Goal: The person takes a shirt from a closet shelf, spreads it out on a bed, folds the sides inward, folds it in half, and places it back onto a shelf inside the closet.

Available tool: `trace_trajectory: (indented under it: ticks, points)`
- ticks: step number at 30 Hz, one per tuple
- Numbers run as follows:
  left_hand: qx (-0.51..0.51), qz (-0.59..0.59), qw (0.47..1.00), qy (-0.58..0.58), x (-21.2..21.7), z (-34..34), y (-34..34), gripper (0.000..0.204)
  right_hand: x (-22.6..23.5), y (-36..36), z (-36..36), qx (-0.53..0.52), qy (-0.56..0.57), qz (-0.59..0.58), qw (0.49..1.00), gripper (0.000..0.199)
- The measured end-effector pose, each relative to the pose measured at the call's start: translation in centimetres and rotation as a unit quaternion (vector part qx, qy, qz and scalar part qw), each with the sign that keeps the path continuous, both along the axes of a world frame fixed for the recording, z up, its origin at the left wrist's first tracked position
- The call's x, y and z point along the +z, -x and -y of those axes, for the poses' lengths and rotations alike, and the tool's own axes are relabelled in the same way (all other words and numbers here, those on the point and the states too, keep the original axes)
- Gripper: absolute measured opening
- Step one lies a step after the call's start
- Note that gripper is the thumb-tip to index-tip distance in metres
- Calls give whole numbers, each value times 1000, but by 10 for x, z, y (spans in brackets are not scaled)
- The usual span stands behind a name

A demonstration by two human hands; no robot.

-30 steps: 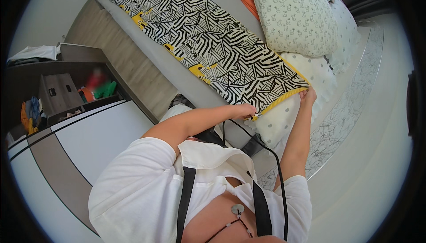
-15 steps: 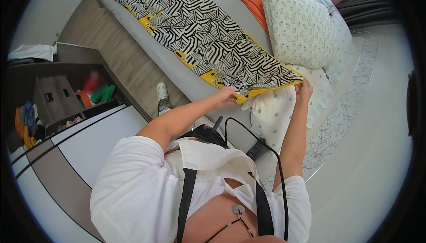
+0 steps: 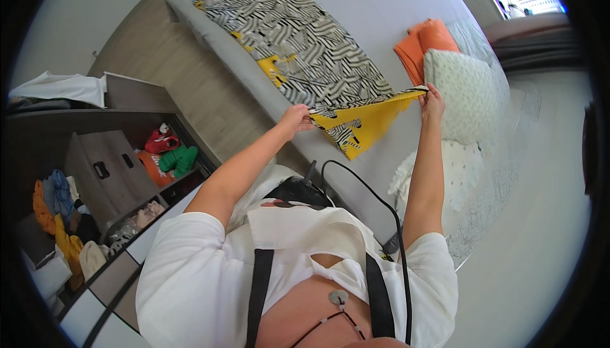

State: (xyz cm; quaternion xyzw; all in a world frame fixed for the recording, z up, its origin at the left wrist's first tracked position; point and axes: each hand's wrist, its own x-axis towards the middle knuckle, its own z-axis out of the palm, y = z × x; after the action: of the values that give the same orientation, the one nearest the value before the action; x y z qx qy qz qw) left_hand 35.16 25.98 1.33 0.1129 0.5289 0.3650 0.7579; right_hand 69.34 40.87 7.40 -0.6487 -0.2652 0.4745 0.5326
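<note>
A long black-and-white zebra-patterned cloth [image 3: 298, 43] with yellow edging lies along a grey bed [image 3: 375, 5]. My left hand [image 3: 296, 119] pinches one corner of its near end, and my right hand [image 3: 432, 101] pinches the other. Between them the near end is lifted off the bed and folded back, showing its yellow underside [image 3: 362, 124]. Both arms are stretched out in front of me.
An orange folded cloth [image 3: 422, 46] and a white dotted pillow [image 3: 460, 91] lie at the right of the bed. A second white cushion [image 3: 438, 176] sits below them. An open cabinet [image 3: 95, 176] with clothes stands at the left. A black cable [image 3: 387, 214] hangs by my chest.
Both hands have raised the near end of the patterned cloth and carried it further over the bed, so its yellow underside now shows. The view has tilted toward the bed's far end.
</note>
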Motion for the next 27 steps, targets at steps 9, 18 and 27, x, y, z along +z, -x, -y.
trace_trajectory:
  ticks: [9,18,27]
  points:
    - [92,-118,989,-17,29,-63,163,11,0,182,-112,51,-15,-30,998,23]
    - [192,-36,981,19,29,-146,292,10,-18,337,-243,132,26,-34,990,21]
    - [278,-39,959,38,-10,-227,416,12,-34,483,-331,202,96,15,975,22]
